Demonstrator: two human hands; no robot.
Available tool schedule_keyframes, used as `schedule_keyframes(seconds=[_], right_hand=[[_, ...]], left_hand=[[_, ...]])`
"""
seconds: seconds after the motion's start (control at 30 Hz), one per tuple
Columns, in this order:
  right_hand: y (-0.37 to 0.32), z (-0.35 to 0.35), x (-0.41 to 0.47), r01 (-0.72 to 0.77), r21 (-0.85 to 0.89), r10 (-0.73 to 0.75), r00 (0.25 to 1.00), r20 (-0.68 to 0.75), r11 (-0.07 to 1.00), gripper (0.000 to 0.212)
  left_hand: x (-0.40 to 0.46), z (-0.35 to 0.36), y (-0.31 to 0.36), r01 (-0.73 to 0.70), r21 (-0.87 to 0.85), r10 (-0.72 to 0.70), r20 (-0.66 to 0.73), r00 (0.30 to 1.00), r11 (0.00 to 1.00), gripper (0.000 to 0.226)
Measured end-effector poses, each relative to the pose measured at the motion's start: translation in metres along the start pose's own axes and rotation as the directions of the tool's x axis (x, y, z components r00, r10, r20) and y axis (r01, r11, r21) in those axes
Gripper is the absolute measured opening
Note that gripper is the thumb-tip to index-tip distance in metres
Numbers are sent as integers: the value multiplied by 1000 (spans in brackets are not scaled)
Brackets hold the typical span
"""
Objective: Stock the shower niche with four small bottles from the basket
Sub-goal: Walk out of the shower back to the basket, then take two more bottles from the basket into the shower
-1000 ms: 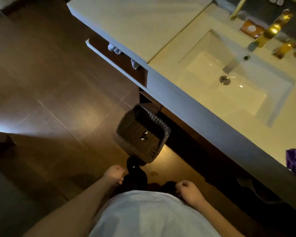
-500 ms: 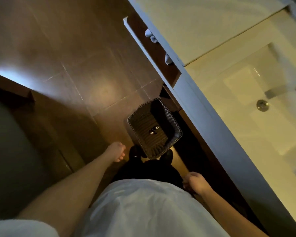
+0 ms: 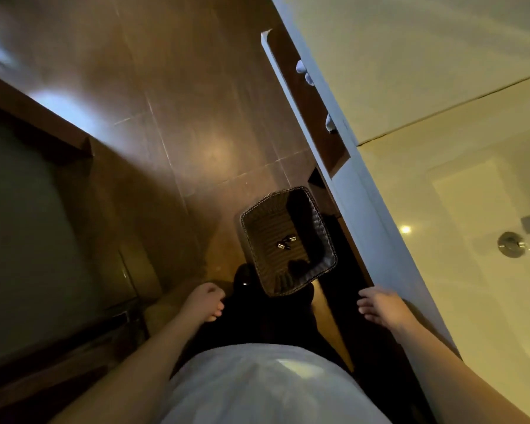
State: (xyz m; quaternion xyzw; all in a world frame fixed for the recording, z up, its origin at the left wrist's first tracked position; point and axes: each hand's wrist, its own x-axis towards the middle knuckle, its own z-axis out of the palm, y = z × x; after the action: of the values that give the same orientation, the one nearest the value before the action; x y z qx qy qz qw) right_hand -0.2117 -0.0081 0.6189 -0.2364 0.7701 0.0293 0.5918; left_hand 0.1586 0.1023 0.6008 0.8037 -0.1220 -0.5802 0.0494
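A dark woven basket (image 3: pixel 251 237) stands on the brown tiled floor right in front of my feet, beside the vanity. Small dark bottles with shiny caps (image 3: pixel 285 243) lie on its bottom; how many I cannot make out. My left hand (image 3: pixel 207 301) hangs at my side with loosely curled fingers and holds nothing, left of and nearer than the basket. My right hand (image 3: pixel 380 306) hangs relaxed with fingers fairly straight, empty, close to the vanity's front edge. The shower niche is not in view.
A pale vanity counter (image 3: pixel 410 71) with a sunken basin and drain (image 3: pixel 510 243) fills the right side. An open shelf under the counter (image 3: pixel 303 96) holds white rolled items. A dark raised threshold and grey area (image 3: pixel 28 224) lie at left.
The view has swung left and down, so the basket now sits closer under me. My right hand has loosened from a curl and lifted near the vanity edge.
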Motion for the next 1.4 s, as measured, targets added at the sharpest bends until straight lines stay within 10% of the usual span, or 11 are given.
schedule_keyframes(seconds=[0.4,0.57,0.73,1.23,1.4], right_hand=[[39,147,207,-64,-315,176,924,340,947,16],[50,193,332,110,-451,13,965,261,886,14],[43,221,450,177,-401,-148,984,101,899,22],[-4,262,635,384,-654,-439,894,88,651,30],[-5,267,658,519,-711,-614,774,155,475,45]], left_hand=[[202,135,-14,44,159,-85,259,962,986,15],[310,191,-5,175,-48,-158,254,954,983,21],[401,252,10,-33,94,2,313,950,995,19],[599,309,11,83,92,-66,-169,983,992,46],[613,317,24,-333,386,400,-109,910,861,67]])
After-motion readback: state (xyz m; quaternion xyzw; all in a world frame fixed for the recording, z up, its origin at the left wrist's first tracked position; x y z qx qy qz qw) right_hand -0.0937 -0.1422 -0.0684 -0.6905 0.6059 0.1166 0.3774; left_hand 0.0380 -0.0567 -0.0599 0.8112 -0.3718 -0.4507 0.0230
